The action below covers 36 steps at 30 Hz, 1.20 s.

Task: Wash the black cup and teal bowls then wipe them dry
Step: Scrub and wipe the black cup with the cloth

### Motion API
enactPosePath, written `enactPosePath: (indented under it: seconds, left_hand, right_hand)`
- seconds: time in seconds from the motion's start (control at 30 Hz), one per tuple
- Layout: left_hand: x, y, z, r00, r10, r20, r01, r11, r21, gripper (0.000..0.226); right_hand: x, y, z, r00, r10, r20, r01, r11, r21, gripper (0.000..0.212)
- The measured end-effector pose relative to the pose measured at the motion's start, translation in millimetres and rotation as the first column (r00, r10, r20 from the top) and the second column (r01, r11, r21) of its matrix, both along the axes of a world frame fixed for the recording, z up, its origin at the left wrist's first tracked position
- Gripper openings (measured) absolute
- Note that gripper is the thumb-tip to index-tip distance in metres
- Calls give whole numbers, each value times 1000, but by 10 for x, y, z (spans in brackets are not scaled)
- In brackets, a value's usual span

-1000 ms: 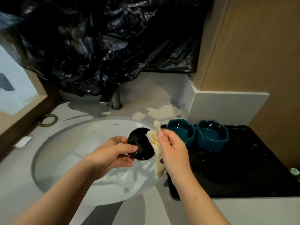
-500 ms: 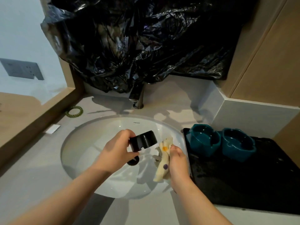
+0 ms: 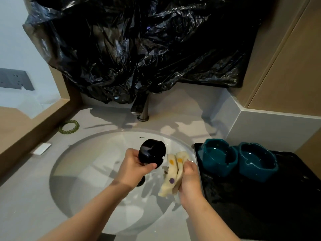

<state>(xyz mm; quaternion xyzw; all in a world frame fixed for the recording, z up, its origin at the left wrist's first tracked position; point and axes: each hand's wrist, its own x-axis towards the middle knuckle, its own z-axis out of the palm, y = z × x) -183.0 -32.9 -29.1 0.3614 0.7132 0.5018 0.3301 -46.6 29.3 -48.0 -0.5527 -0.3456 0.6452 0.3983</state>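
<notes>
My left hand (image 3: 132, 168) grips the small black cup (image 3: 151, 151) over the white sink (image 3: 90, 164), the cup tilted on its side. Just right of it my right hand (image 3: 190, 180) holds a folded cream cloth (image 3: 172, 176) with coloured dots; the cloth is a little apart from the cup. Two teal bowls (image 3: 217, 158) (image 3: 257, 162) stand side by side, upright, at the back of the black mat (image 3: 260, 206) to the right of the sink.
A metal tap (image 3: 141, 108) rises behind the sink under a crumpled black plastic sheet (image 3: 139, 49). A green coiled hair tie (image 3: 69, 126) and a small white piece (image 3: 42, 149) lie on the grey counter at left. A wooden ledge borders the left side.
The cloth has come off the cup and dropped to the right. My left hand has turned the cup so its side and base face the camera. The view has shifted left and up.
</notes>
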Motion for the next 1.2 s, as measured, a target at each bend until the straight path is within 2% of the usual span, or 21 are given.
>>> enactPosePath:
  seconds: [0.07, 0.2, 0.27, 0.33, 0.4, 0.43, 0.53, 0.57, 0.67, 0.77, 0.8, 0.83, 0.9, 0.93, 0.97, 1.03, 1.1, 1.2]
  left_hand:
    - [63, 46, -15, 992, 0, 122, 3, 1000, -24, 35]
    - [135, 60, -58, 985, -61, 161, 70, 996, -53, 31]
    - [202, 13, -148, 978, -85, 190, 100, 992, -74, 33]
    - [252, -41, -229, 959, -78, 271, 101, 992, -74, 34]
    - [242, -53, -244, 941, -60, 333, 81, 995, -51, 29]
    - [225, -48, -246, 938, -50, 343, 70, 996, -47, 28]
    - [185, -53, -250, 937, -35, 347, 52, 998, -40, 33]
    - [183, -63, -256, 943, -41, 331, 59, 997, -44, 37]
    - [192, -101, -234, 961, -21, 276, 39, 998, -59, 51]
    - [196, -99, -205, 959, 33, 283, -28, 999, -22, 51]
    - [206, -96, -203, 957, 51, 285, -52, 999, -3, 48]
    - [218, -90, -211, 955, 71, 287, -79, 997, 15, 44]
    - [246, -87, -202, 954, 108, 281, -127, 991, 49, 37]
    - [254, -86, -191, 957, 114, 266, -134, 989, 57, 36]
    - [258, -86, -181, 962, 109, 251, -128, 990, 61, 37]
    - [255, -83, -188, 971, 93, 222, -109, 992, 62, 38]
    - [252, -88, -219, 973, 62, 221, -79, 995, 67, 39]
    - [237, -113, -225, 974, 3, 226, -20, 997, 71, 45]
  right_hand:
    - [-4, 60, -22, 995, -39, -88, 36, 999, -35, 22]
    - [15, 64, 12, 965, -71, -252, 62, 997, -43, 26]
    - [22, 44, 36, 949, -23, -315, 4, 998, -61, 30]
    - [18, 4, 83, 933, 111, -344, -149, 985, -87, 37]
    - [-15, -21, 51, 929, 221, -297, -247, 968, -51, 34]
    - [-26, -22, 5, 943, 254, -216, -262, 965, -6, 38]
    - [-48, -45, -55, 932, 317, 175, -333, 940, 75, 68]
    - [-49, -57, -61, 919, 320, 232, -345, 935, 80, 71]
    - [-27, -75, -71, 923, 271, 275, -299, 952, 66, 68]
    - [-27, -38, -78, 898, 255, 359, -279, 960, 15, 76]
    - [-31, -40, -68, 902, 276, 333, -279, 959, -39, 78]
    - [-41, -48, -44, 929, 300, 218, -282, 953, -110, 70]
    - [-57, -50, -13, 951, 287, -113, -307, 921, -242, 54]
    - [-47, -55, -8, 940, 258, -222, -311, 916, -255, 49]
    - [-32, -42, -18, 930, 252, -266, -312, 926, -214, 42]
    - [-10, -39, -21, 934, 273, -229, -294, 954, -62, 32]
    - [3, -49, -12, 952, 286, -111, -281, 958, 60, 42]
    - [-19, -87, -31, 947, 309, 83, -318, 940, 126, 51]
